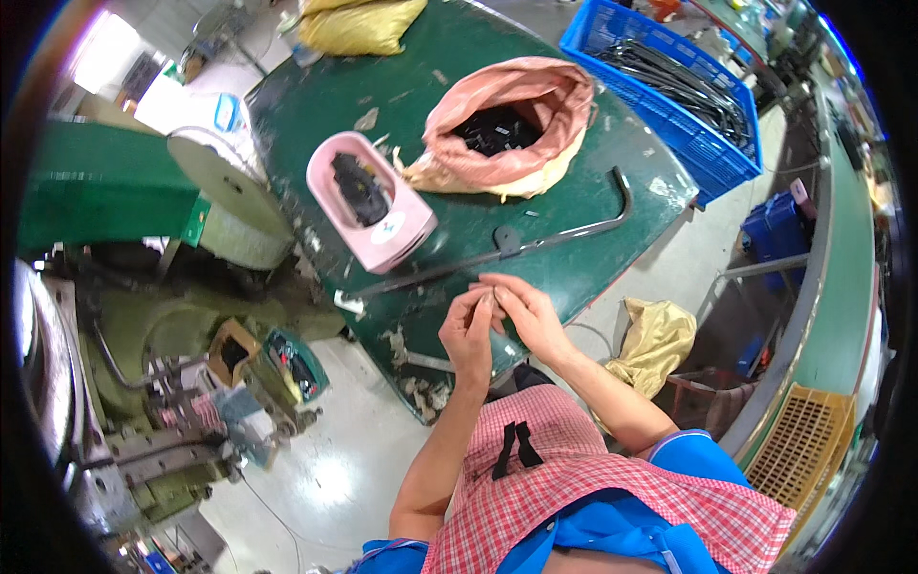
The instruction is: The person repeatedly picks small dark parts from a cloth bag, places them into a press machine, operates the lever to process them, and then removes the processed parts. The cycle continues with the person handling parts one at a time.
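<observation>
My left hand (468,330) and my right hand (532,316) meet over the near edge of the green table (402,96). Thumbs and fingers of both are closed in a pinch, tips together; anything between them is too small or hidden to make out. Just beyond the fingers lies a dark bent metal rod (574,232) with a small flat tab on it, its hooked end toward the right. Behind the rod's left part stands a pink plastic scoop-like container (402,234) holding black pieces. A woven sack with a rolled pink rim (445,143) holds small black parts.
Green machinery (115,182) with a round housing stands close on the left. A blue crate (660,158) full of dark rods sits past the table's right corner. A yellow sack (359,27) rests at the far edge, and another yellow bag (655,335) lies right of me.
</observation>
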A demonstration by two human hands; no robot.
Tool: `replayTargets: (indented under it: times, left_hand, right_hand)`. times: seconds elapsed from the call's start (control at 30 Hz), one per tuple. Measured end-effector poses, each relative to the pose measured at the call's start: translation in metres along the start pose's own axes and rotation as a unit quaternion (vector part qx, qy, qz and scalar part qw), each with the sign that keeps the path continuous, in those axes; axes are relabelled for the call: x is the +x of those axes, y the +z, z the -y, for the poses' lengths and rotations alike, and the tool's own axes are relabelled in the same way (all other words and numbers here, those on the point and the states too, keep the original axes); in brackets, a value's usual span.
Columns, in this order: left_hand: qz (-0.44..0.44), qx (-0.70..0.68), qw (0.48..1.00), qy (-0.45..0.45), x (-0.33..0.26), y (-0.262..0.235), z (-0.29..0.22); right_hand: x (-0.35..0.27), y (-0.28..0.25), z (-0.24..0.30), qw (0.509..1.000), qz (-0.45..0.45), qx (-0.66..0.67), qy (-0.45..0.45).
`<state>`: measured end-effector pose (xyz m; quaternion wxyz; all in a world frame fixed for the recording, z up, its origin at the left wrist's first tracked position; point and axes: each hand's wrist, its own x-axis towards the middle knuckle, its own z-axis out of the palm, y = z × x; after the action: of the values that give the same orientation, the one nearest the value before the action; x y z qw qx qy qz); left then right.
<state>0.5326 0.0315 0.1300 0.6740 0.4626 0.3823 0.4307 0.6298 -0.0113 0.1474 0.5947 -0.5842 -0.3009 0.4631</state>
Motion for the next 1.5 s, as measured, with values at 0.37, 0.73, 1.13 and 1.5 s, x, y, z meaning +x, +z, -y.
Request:
replayTargets:
  times: [0.37, 0.73, 1.13, 1.5]
  left_hand:
    - [-0.13, -0.315, 0.914, -0.221, -0.084, -0.136, 0.01]
    - [-0.113, -0.234, 0.949, -0.18, -0.053, -0.158, 0.008]
    - [-0.009, -0.244, 0.945, -0.217, -0.015, -0.121, -0.005]
    - [-0.018, -0.285, 0.955, -0.083, -0.023, -0.089, -0.007]
  right_hand:
    - [0.066, 0.034, -0.094, 0.922, 0.071, -0.345, -0.159]
    - [0.062, 0.091, -0.11, 0.908, 0.174, -0.36, -0.126]
    - [0.025, 0.049, -0.012, 0.972, 0.207, -0.098, 0.047]
    - [-0.019, 0.082, -0.022, 0.994, 0.042, 0.084, 0.054]
